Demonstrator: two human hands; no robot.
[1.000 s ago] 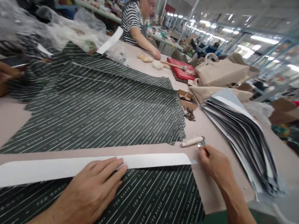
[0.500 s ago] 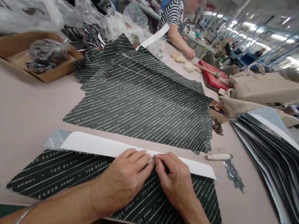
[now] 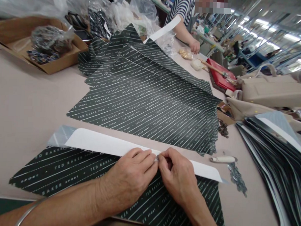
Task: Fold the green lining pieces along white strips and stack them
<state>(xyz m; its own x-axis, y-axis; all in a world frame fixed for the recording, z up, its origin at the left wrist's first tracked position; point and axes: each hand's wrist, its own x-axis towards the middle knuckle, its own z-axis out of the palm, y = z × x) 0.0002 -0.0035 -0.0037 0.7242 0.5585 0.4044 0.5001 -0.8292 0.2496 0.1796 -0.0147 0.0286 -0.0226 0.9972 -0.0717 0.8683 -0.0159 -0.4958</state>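
Observation:
A dark green printed fabric panel (image 3: 72, 168) lies in front of me, with a long white strip (image 3: 97, 141) along its far edge. My left hand (image 3: 134, 175) rests at the middle of that edge, fingers curled together; what its thumb side grips is hidden. Close beside it, my right hand (image 3: 176, 171) pinches with thumb and forefinger. Between the two sets of fingertips shows a small silvery piece (image 3: 157, 157), too small to name. Bluish clear film (image 3: 60, 135) sticks out past the strip's left end.
Beyond is a stack of printed panels (image 3: 141, 106). To the right are a pale marker-like stick (image 3: 223, 159), small grey pieces (image 3: 237, 178), dark layered sheets (image 3: 264, 163) and beige bags (image 3: 267, 87). A cardboard box (image 3: 53, 68) stands left. Across the table is a co-worker's hand (image 3: 194, 46).
The view has shifted slightly, so the panels and box sit a little further right and higher. Both my hands stay together at the strip's edge; the right fingers have closed up slightly.

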